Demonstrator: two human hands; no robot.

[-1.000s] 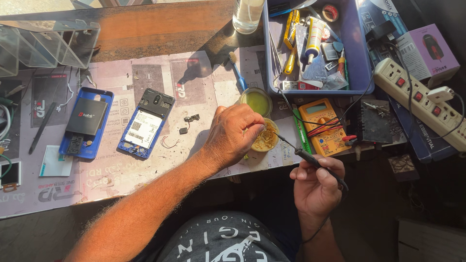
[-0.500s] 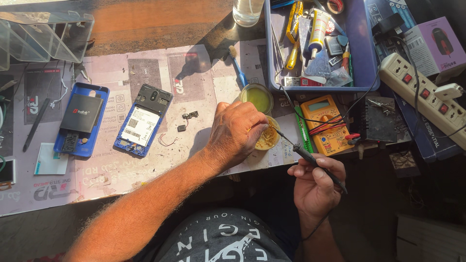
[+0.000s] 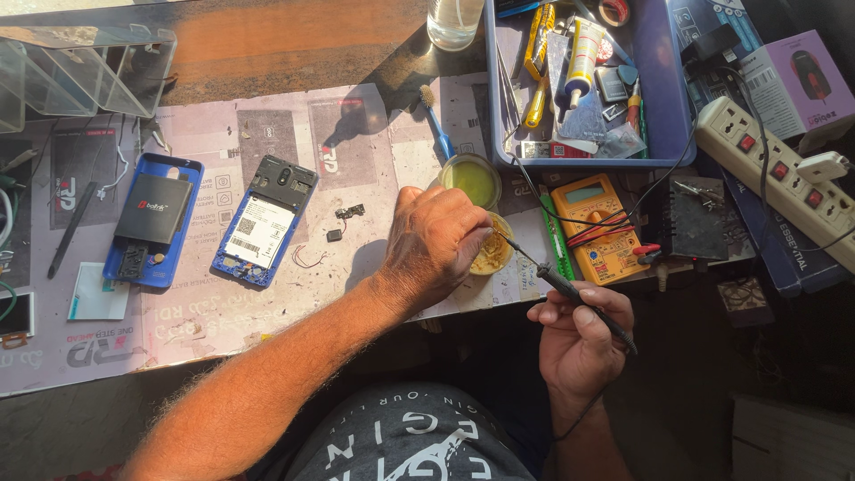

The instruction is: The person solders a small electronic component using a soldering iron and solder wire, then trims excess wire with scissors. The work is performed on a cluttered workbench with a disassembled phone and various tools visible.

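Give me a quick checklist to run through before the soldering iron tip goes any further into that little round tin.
1. Right hand grips the soldering iron firmly: ok.
2. Left hand steadies the round tin: ok.
3. Tip clear of the left fingers: cannot tell, they sit very close.
4. Iron hot: cannot tell.
5. Multimeter leads clear of the iron: ok.
6. Opened phones away from the tip: ok.

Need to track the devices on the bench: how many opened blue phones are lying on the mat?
2: one at the mat's left side with a dark battery on it, one just right of it, white label showing. None seem hidden.
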